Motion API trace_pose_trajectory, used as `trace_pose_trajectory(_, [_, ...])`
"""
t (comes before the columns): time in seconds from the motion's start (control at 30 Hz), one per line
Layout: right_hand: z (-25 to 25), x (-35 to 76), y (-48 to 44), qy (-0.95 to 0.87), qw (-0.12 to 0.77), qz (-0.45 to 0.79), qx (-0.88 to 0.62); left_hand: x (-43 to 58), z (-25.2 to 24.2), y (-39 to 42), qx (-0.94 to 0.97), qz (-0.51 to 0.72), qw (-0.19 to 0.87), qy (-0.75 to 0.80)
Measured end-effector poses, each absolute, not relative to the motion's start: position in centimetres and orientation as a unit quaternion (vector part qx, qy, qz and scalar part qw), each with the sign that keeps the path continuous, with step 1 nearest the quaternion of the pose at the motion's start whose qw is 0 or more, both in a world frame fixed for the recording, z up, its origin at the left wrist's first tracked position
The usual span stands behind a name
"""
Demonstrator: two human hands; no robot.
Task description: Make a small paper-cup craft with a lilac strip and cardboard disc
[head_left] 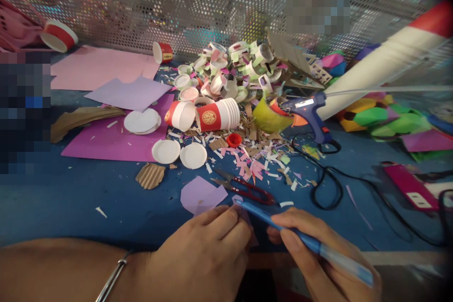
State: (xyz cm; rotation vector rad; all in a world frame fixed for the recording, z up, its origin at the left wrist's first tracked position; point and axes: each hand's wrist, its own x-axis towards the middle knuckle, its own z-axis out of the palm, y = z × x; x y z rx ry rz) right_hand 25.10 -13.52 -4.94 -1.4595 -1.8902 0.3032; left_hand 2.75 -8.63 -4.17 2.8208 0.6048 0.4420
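Head view: right fingers [300, 218] hold a slim plastic pen [311, 241].

smooth glossy plastic pen [313, 244], matt paper offcut [202, 194], rough ribbed cardboard scrap [150, 176], shiny metal bangle [121, 262], smooth plastic glue gun [313, 118], smooth paper cups [220, 114], perforated metal screen [120, 14]

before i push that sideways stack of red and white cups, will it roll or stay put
The stack will probably feel light, since the cups look like thin paper. Lying on its side, it could roll, though nearby scraps may check it. The nested cups might slip apart.
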Motion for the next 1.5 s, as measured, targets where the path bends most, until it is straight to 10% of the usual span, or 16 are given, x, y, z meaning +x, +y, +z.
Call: trace_pose_trajectory(1.5, [-5.9,25.0,-14.1,-0.700,0.416,0.083,-0.575,2.7,-4.3,-9.0,0.962,0.158,0.080,0.208])
